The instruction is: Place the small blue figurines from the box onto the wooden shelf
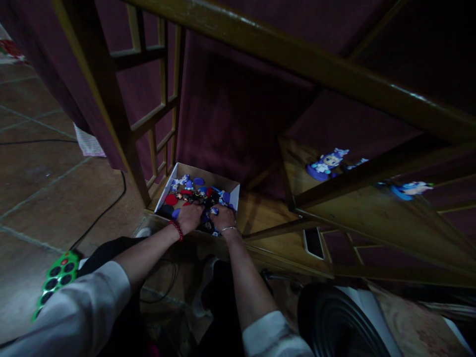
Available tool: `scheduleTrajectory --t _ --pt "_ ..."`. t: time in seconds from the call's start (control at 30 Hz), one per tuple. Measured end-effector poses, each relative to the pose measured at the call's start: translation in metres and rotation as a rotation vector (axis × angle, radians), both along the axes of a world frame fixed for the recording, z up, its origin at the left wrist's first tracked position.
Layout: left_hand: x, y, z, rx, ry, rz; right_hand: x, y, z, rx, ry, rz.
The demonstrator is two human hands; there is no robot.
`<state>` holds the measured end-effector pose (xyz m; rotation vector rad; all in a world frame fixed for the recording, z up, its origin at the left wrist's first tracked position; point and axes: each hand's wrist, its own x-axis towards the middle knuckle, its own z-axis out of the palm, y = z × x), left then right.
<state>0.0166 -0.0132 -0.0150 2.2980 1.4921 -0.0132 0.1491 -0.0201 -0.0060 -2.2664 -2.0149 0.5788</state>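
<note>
A shallow white-sided cardboard box [171, 177] stands on the low wooden shelf, filled with small toy figurines [203, 194] in purple, blue, red and black, along with round coloured bases. My left hand [190, 217], with a red bead bracelet, reaches into the middle of the box among the figurines. Beside it on the right, my right hand [224, 218], wearing a thin bracelet, dips in near the box's right wall. A small blue-haired figurine [214, 211] shows against its inner side. The fingers of both hands are hidden by the pile and the dim light, so their grip does not show.
On the raised shelf [334, 203] to the right stand a purple-haired figurine [327, 164] and a blue one [411, 189]. A phone [313, 243] lies on the lower shelf [269, 218]. Wooden rails cross above. A green power strip [55, 280] and a black stool [340, 322] are nearby.
</note>
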Motion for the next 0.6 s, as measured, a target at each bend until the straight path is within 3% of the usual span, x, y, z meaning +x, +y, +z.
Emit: scheduleTrajectory --t 0.33,0.6 --pt "0.0033 -0.0030 0.0026 -0.036 -0.161 0.048 0.0049 0.0006 0.0056 -0.031 -0.003 -0.026" --pt "0.0097 0.0019 -0.0024 -0.313 -0.538 0.318 0.0083 -0.0007 0.0064 -0.001 0.040 -0.052"
